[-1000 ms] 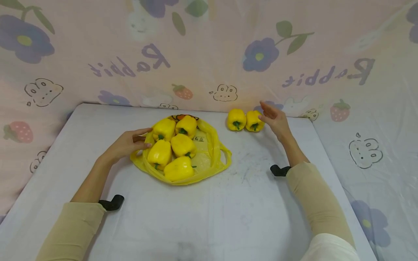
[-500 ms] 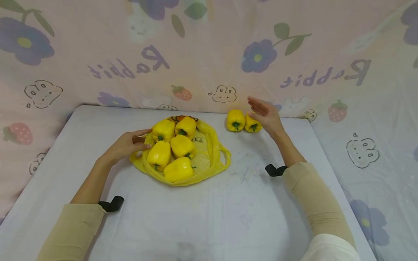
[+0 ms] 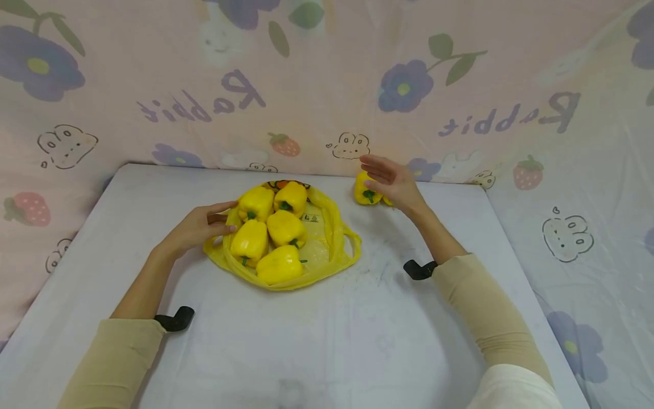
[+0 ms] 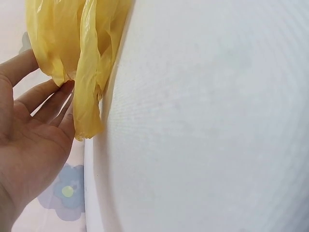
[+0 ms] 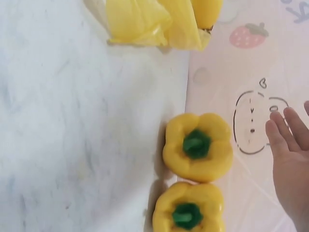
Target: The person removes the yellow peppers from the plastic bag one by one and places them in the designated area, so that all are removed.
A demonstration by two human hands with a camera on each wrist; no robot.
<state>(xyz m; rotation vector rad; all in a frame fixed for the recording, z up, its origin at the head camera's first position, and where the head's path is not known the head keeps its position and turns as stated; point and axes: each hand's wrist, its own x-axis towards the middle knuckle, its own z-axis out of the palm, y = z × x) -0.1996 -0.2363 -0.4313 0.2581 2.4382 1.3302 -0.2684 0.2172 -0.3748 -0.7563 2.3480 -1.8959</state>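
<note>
A yellow plastic bag (image 3: pixel 322 270) lies spread wide on the white table, with several yellow bell peppers (image 3: pixel 280 265) inside its left part. My left hand (image 3: pixel 196 230) rests against the bag's left side, fingers fairly straight. In the left wrist view, the fingertips of that left hand (image 4: pixel 36 130) touch the plastic beside a hanging handle (image 4: pixel 88 104). My right hand (image 3: pixel 393 184) is over two more bell peppers at the back, partly hiding them in the head view. The right wrist view shows both, a bell pepper (image 5: pixel 198 147) and its neighbour (image 5: pixel 188 212), stems visible, apart from the straight-fingered hand (image 5: pixel 292 164).
A patterned curtain (image 3: pixel 317 74) hangs along the table's back edge and down the right side. The white table (image 3: pixel 327 346) stretches in front of the bag. Black wrist mounts (image 3: pixel 175 319) stick out from both sleeves.
My right hand has moved left, from beside the right-hand bell pepper to over the pair. The left hand, bag and bell peppers stay in place.
</note>
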